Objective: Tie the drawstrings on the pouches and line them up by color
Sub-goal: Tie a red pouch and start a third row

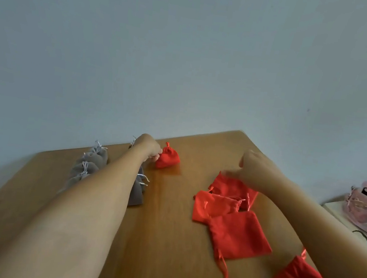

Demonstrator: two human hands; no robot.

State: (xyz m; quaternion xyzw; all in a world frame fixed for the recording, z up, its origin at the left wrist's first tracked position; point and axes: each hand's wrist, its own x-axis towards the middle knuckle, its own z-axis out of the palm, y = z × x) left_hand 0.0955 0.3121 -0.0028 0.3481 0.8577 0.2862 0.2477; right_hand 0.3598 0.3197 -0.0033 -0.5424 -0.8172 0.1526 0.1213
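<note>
Grey velvet pouches [89, 164] sit tied in rows at far left, perhaps six though the arm hides some, and just right of them the left hand [148, 147] pinches the one tied red pouch [167, 157], fingers narrowed on its side. Best to set it square, starting a red row beside the grey. On the right, the right hand [253, 168] hovers, fingers loosely curled and holding nothing, over four flat untied red pouches [239, 233] on the wooden table [168, 217].
</note>
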